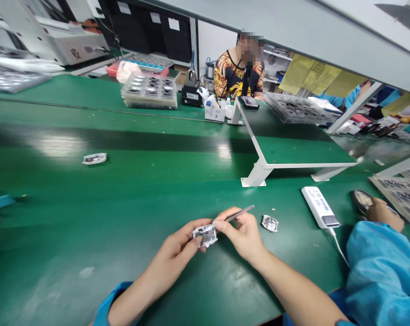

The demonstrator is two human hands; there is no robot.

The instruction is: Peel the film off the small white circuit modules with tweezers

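My left hand [180,244] grips a small white-framed electronic module [207,236] by its left side, with the thumb lying over its face. At the module's upper right edge, the fingers of my right hand [240,231] are closed around a thin grey metal tool [240,213], which looks like tweezers. The tool slants up to the right, and its working tip is hidden by my fingers. A similar white-framed module [270,223] lies on the green bench just right of my right hand. Farther off to the left rests another white piece [94,158].
A white-legged green stand [306,151] rises ahead on the right, with clear trays [296,108] on top. A white power strip [320,207] with a cable lies right. Beside it, a co-worker's hand [384,215] touches a round dark dish [363,199]. Stacked trays [150,90] stand at the back.
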